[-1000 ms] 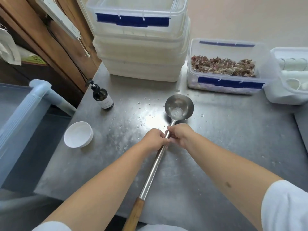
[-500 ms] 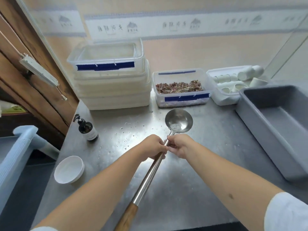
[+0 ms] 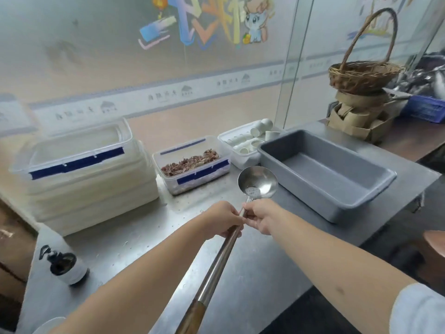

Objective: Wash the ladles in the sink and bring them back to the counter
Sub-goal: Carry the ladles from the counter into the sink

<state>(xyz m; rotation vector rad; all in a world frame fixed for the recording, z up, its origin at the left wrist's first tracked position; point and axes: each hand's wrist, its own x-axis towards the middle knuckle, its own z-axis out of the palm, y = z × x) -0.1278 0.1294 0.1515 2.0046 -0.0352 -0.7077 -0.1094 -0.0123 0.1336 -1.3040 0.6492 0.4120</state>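
Both hands are on the ladle [image 3: 257, 181] right now: left hand [image 3: 222, 219] with fingers wrapped round the steel shaft, right hand [image 3: 261, 216] pinching it just below the bowl. The bowl sits past the fingertips, over the tabletop [image 3: 252, 273], beside the grey tub [image 3: 361, 201]. The wooden end trails back toward the body. No sink visible here. I'd say keep the bowl level, since there's a wet patch in it, and watch that long handle when turning. Two-handed grip seems right for something this long.
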